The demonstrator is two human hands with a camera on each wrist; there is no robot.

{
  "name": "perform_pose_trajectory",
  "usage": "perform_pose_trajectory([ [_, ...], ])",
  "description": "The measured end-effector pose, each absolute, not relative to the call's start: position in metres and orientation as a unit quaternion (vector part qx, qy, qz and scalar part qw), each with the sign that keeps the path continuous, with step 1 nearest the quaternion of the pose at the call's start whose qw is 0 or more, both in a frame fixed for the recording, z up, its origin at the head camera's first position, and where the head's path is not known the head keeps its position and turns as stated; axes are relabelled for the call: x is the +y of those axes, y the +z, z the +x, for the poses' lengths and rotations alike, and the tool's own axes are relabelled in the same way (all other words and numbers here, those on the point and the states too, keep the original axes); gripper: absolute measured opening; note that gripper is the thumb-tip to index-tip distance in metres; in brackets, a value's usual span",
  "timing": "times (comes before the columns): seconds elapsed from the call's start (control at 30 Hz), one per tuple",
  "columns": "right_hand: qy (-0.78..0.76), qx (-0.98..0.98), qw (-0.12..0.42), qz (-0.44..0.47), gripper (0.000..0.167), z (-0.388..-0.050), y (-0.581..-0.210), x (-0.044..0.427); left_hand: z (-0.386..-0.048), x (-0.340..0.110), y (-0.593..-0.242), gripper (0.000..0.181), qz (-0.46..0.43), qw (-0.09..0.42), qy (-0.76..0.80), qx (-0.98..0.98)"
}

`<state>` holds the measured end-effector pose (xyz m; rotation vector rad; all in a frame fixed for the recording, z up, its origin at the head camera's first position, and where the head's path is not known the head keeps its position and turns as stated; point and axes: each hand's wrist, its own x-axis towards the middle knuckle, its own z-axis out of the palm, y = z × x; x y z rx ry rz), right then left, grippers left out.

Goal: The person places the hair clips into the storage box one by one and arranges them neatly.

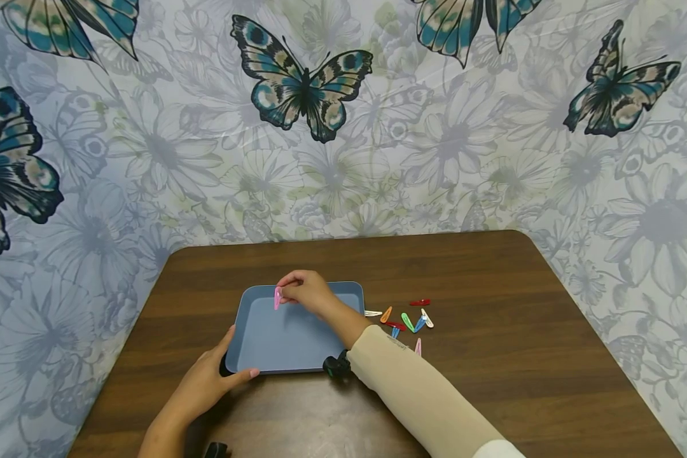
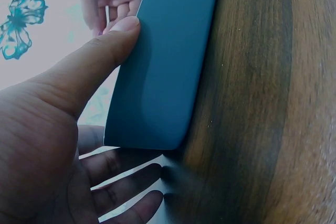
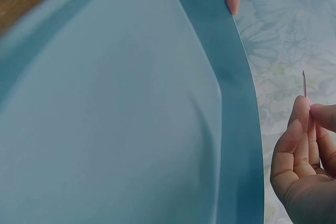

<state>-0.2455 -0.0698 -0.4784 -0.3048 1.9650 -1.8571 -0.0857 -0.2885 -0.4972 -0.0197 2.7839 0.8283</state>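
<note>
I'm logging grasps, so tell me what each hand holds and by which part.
The right hand pinches a pink snap hair clip near one end. The left hand rests against the blue tray at its near-left corner, thumb on the rim.

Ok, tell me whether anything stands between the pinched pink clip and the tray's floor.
Nothing visible does: the right hand pinches the pink clip above the blue tray; the left hand touches its near left corner.
</note>
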Motion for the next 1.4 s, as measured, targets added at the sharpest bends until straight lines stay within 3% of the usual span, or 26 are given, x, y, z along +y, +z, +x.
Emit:
perform_pose_trajectory([
  [1.4,-0.600,0.752,0.257,-0.093,0.002,-0.251,-0.495,-0.118,-0.085,-0.289,-0.499,0.116,-0.012,0.108,0.292,0.950],
])
